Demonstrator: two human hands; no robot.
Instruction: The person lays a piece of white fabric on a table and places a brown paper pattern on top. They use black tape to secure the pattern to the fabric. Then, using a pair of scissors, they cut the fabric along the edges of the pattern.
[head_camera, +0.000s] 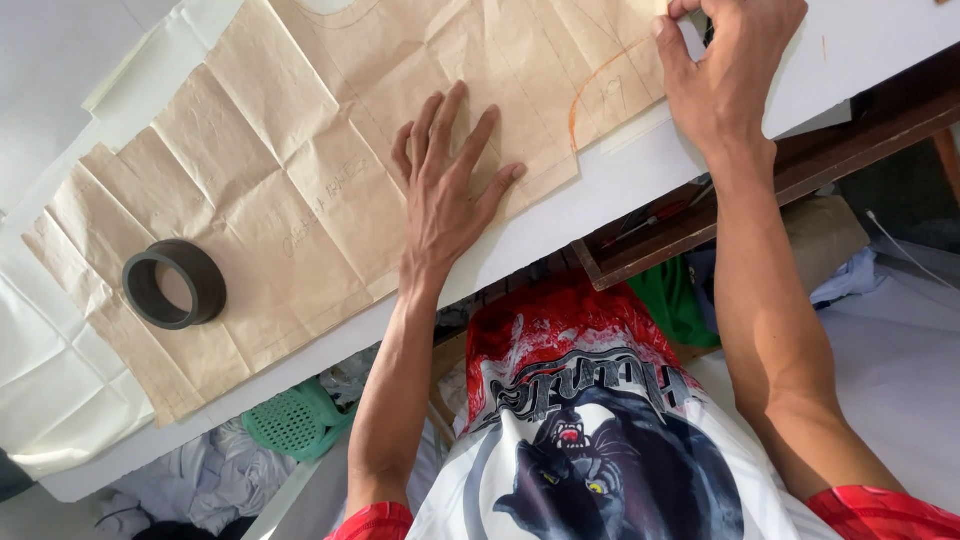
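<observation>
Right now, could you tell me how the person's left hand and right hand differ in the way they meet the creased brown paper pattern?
The left hand lies flat, fingers spread, pressing the middle of the creased brown paper pattern; the right hand is curled, fingertips pinched at the pattern's far edge. The left holds nothing, while the right seems to grip something small and dark, too hidden to identify. Both touch the pattern on the white table.

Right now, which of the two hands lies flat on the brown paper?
The left hand, fingers spread, palm down on the brown paper. The right hand instead pinches something at the paper's far edge.
</observation>
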